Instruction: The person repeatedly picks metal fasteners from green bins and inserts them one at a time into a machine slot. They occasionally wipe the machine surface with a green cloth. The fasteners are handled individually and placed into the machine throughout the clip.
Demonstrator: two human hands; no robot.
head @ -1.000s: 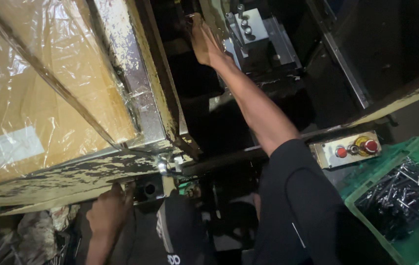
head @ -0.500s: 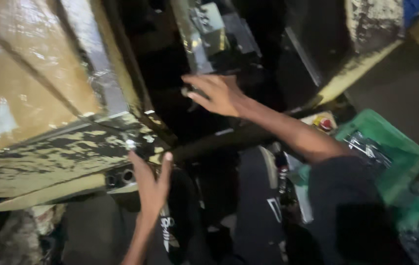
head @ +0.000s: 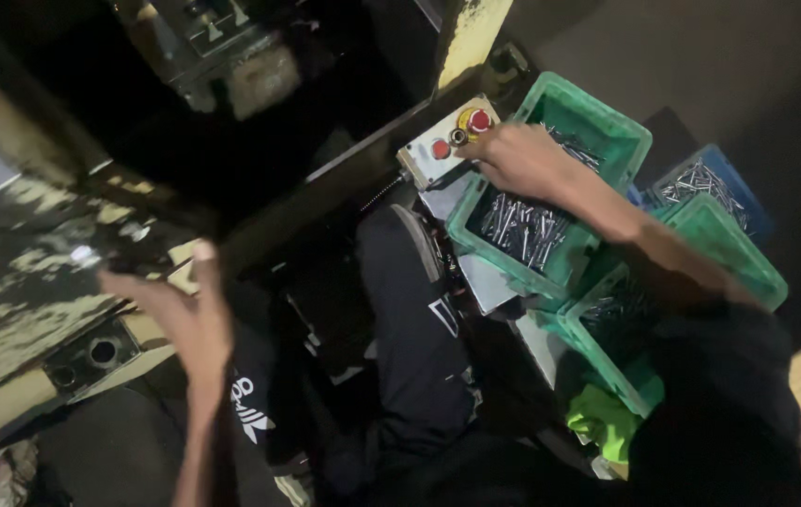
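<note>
My right hand [head: 518,160] reaches out over the near rim of a green crate [head: 607,117] filled with shiny metal pins [head: 518,230]. Its curled fingers lie right beside a small grey control box [head: 438,155] with red buttons; whether they hold anything is hidden. My left hand [head: 184,319] is raised at the lower left, palm showing and fingers apart, holding nothing. It hovers just in front of a worn, paint-chipped machine ledge [head: 34,282].
A second green crate [head: 743,253] and a blue crate [head: 724,183] with more pins stand to the right. A yellow-green cloth [head: 607,422] lies below them. Dark machine parts [head: 222,47] fill the top. My dark-trousered legs and a shoe [head: 419,244] occupy the middle.
The view swung right and down. My right hand left the dark machine interior and came down to the green crate by the control box. My left hand stayed raised at the lower left.
</note>
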